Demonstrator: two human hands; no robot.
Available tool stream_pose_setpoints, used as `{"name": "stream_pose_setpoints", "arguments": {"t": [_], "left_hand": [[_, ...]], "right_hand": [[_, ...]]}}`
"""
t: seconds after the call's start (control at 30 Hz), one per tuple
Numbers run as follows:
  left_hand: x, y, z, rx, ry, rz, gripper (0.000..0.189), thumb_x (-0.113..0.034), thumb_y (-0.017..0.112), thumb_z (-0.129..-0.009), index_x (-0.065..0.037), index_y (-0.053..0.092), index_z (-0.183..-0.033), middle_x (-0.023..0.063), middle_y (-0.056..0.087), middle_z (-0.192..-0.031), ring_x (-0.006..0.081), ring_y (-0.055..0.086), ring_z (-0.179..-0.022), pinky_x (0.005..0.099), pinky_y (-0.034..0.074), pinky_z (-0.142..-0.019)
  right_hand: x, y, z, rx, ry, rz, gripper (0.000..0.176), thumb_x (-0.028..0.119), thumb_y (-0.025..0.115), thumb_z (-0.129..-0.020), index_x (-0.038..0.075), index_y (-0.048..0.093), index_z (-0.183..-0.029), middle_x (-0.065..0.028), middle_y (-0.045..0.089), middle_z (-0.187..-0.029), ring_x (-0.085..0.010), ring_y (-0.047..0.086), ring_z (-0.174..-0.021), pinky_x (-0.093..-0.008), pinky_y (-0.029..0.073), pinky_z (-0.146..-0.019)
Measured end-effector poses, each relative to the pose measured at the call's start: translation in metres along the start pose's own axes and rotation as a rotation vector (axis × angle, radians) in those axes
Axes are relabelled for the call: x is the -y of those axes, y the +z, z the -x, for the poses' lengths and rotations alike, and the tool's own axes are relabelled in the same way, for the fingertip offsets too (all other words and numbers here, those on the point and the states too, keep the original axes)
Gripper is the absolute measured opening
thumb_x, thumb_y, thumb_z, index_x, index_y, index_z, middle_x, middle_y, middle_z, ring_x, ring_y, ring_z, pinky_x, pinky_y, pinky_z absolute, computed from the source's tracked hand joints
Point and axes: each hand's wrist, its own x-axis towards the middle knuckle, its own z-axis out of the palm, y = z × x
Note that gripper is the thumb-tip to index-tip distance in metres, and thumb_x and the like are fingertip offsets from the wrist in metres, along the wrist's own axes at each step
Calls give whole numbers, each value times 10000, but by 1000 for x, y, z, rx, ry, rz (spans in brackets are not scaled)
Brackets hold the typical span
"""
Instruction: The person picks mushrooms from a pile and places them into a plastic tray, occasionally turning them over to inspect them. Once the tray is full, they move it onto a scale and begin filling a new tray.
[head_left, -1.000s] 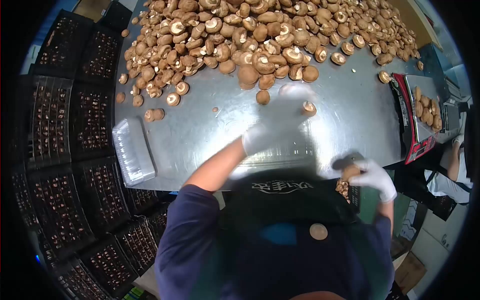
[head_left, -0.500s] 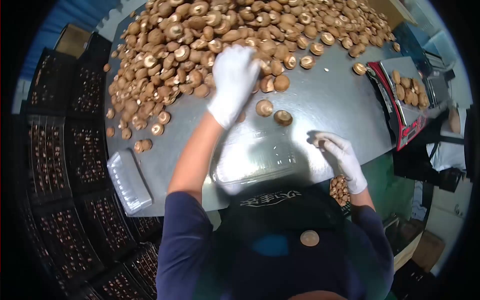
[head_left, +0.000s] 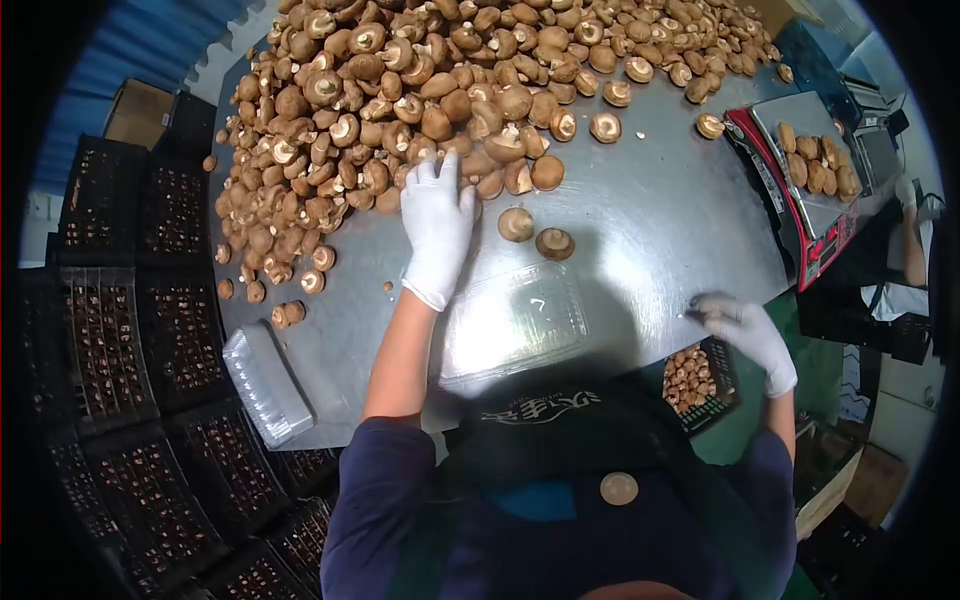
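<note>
My left hand (head_left: 438,235), in a white glove, reaches to the near edge of a large heap of brown shiitake mushrooms (head_left: 340,130). Its fingers are apart, the tips against mushrooms there. At the table's front right edge, my gloved right hand (head_left: 748,338) has its fingers stretched loosely to the left, with nothing visible in them. Just below it, a basket (head_left: 722,395) holds small mushroom pieces (head_left: 688,380). A clear plastic tray (head_left: 515,330) lies in front of me. Two loose mushrooms, one cap-up (head_left: 516,224) and one tilted (head_left: 555,243), lie beyond it.
A stack of clear trays (head_left: 268,388) sits at the table's left edge. On the right, a red scale (head_left: 822,255) carries a tray of mushrooms (head_left: 820,165). Dark crates (head_left: 150,480) line the left side. Another person's arm (head_left: 912,245) shows at far right.
My left hand has drawn back toward me from deeper in the heap, its fingers now spread. My right hand has moved right, toward the basket; the small thing at its fingertips no longer shows.
</note>
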Motion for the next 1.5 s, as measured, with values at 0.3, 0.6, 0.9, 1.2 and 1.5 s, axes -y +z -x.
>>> {"name": "stream_pose_setpoints", "arguments": {"t": [0.3, 0.6, 0.9, 1.2, 1.5], "left_hand": [[36, -11, -2, -45, -696, 1495, 274, -129, 493, -999, -14, 594, -1227, 96, 615, -1224, 176, 596, -1084, 319, 473, -941], [53, -22, 11, 92, -852, 2254, 422, -276, 503, -1004, 52, 482, -1267, 198, 602, -1209, 307, 643, -965, 354, 556, -764], [44, -54, 61, 151, -699, 2067, 374, -84, 603, -878, 23, 498, -1220, 161, 589, -1138, 260, 601, -975, 352, 505, -852], [41, -63, 153, 171, -140, 406, 547, -102, 848, -610, -52, 567, -1077, 126, 588, -1083, 333, 536, -1097, 421, 446, -939], [31, -61, 124, 100, -98, 435, 548, -126, 768, -704, -35, 553, -1199, 168, 556, -1194, 356, 534, -1097, 427, 432, -946]], "right_hand": [[94, 79, -285, -440, -726, 515, 528, 86, 581, -822, 141, 521, -1343, -104, 552, -1292, -295, 549, -1156, -382, 466, -952], [118, 95, -316, -361, -722, 17, 474, 259, 605, -907, 25, 522, -1311, -144, 578, -1287, -261, 621, -1070, -397, 504, -871], [99, 109, -231, 622, -239, -1465, 464, 307, 372, -1018, -37, 462, -1316, -285, 611, -1153, -339, 648, -918, -406, 542, -776], [59, 39, -98, 899, -179, -398, 370, 244, 549, -965, -82, 659, -1100, -132, 689, -956, -186, 637, -872, -310, 513, -748], [72, 67, -57, 72, -423, 631, 245, 239, 669, -854, 51, 678, -1010, -153, 677, -974, -348, 654, -823, -403, 516, -754]]}}
